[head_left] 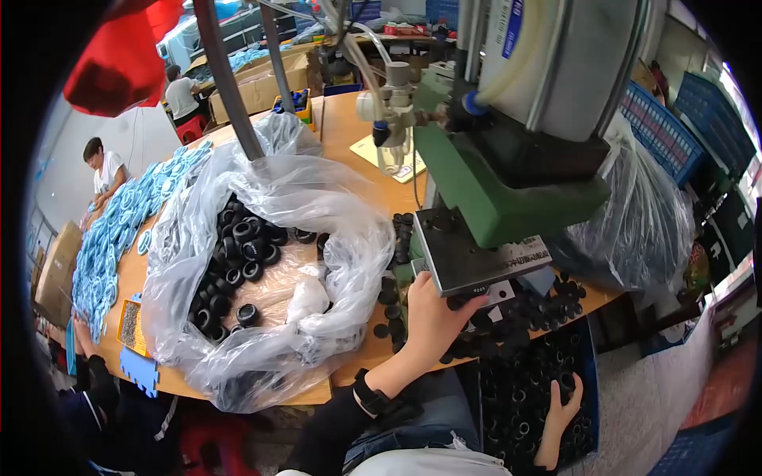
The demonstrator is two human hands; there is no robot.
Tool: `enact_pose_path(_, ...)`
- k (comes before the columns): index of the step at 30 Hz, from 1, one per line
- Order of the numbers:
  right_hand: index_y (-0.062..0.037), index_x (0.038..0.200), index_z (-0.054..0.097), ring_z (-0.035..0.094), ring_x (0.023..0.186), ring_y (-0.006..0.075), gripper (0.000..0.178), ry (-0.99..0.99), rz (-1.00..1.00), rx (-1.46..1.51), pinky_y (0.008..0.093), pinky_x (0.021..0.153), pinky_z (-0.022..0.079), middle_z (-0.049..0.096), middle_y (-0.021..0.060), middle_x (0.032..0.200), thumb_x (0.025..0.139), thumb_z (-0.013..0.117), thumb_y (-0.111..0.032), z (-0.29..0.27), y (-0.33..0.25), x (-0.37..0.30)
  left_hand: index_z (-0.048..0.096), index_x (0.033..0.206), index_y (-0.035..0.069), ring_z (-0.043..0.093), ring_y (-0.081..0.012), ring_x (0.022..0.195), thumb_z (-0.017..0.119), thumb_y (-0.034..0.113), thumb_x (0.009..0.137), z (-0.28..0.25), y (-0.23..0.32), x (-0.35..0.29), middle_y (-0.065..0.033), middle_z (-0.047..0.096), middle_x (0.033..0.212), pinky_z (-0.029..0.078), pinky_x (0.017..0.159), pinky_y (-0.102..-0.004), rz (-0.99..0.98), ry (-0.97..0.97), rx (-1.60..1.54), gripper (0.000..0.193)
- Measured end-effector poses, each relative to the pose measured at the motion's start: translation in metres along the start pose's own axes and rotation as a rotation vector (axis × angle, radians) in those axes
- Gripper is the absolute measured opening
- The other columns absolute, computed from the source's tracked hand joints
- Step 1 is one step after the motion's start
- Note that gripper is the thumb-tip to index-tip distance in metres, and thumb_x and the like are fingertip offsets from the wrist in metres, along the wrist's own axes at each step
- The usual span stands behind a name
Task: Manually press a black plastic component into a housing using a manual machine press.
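My left hand (432, 321), wearing a dark wrist band (371, 394), reaches to the front edge of the press's metal plate (480, 254). Its thumb and fingers close about a dark piece under that edge, mostly hidden. At the lower right, my right hand (562, 411) grips a small black ring-shaped wheel (567, 384) between thumb and fingers. It is over a blue crate (591, 357) filled with similar black wheels. Loose black discs (516, 337) lie around the press base, beside my left hand.
A green press head (508, 194) stands over the wooden table (337, 135). To the left, a clear plastic bag (270, 373) holds black wheels. Light-blue pieces (119, 238) are heaped at far left, near a seated person (103, 170). Another person's arm (95, 373) is at lower left.
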State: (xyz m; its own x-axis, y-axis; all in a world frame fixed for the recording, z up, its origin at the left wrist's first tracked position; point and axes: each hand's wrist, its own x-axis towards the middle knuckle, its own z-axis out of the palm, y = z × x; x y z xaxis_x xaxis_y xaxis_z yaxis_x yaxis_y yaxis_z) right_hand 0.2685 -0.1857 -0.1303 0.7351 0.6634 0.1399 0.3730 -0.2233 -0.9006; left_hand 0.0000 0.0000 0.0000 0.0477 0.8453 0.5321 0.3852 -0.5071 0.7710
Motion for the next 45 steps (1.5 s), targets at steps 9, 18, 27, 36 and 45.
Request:
enact_pose_path(9,-0.0017,0.137,0.034,0.034,0.128,0.036,0.083,0.005,-0.08,-0.632,0.0429,0.102,0.031,0.032,0.0217,0.14,0.073,0.074,-0.037,0.014,0.096,0.037,0.061,0.104,0.006,0.056,-0.0259,0.09,0.078,0.015,0.066,-0.016,0.001,-0.004,-0.0079,0.064,0.095,0.045,0.074,-0.0352,-0.083,-0.156,-0.248,0.042)
enact_pose_path(18,0.0007,0.132,0.04,0.034,0.129,0.0325,0.045,-0.303,-0.76,-0.515,0.0394,0.105,0.027,0.04,0.0156,0.138,0.095,0.044,-0.025,0.117,-0.05,0.162,0.016,0.144,0.007,0.014,-0.0338,0.138,0.023,0.078,0.079,-0.104,-0.005,-0.06,-0.0164,0.013,0.15,0.012,0.112,-0.0417,-0.538,0.012,-1.765,0.097)
enact_pose_path(27,-0.0009,0.125,0.048,0.043,0.121,0.0312,0.038,-0.35,-0.779,-0.748,0.0379,0.099,0.034,0.047,0.0147,0.132,0.096,0.04,-0.024,0.152,-0.022,0.187,0.046,0.115,0.006,0.04,-0.0173,0.083,0.036,0.069,0.083,-0.139,-0.047,-0.116,-0.0031,0.044,0.098,0.035,0.072,-0.03,-0.399,0.17,-1.961,0.071)
enact_pose_path(36,-0.0026,0.134,0.04,0.036,0.129,0.0271,0.044,-0.353,-0.715,-0.342,0.0356,0.105,0.027,0.04,0.0142,0.139,0.097,0.04,-0.026,0.15,-0.008,0.171,0.048,0.103,0.008,0.038,-0.0159,0.078,0.035,0.068,0.085,-0.164,-0.024,-0.114,-0.0018,0.038,0.088,0.034,0.068,-0.0288,-0.387,0.274,-1.911,0.064)
enact_pose_path(45,0.0033,0.132,0.04,0.039,0.126,0.0224,0.042,-0.408,-0.674,0.352,0.0338,0.105,0.027,0.043,0.0132,0.136,0.093,0.047,-0.013,0.117,-0.141,0.062,0.053,0.098,0.004,0.054,-0.0228,0.085,0.06,0.035,0.085,-0.232,-0.077,-0.106,-0.0058,0.055,0.093,0.042,0.076,-0.0342,-0.5,0.22,-0.165,0.035)
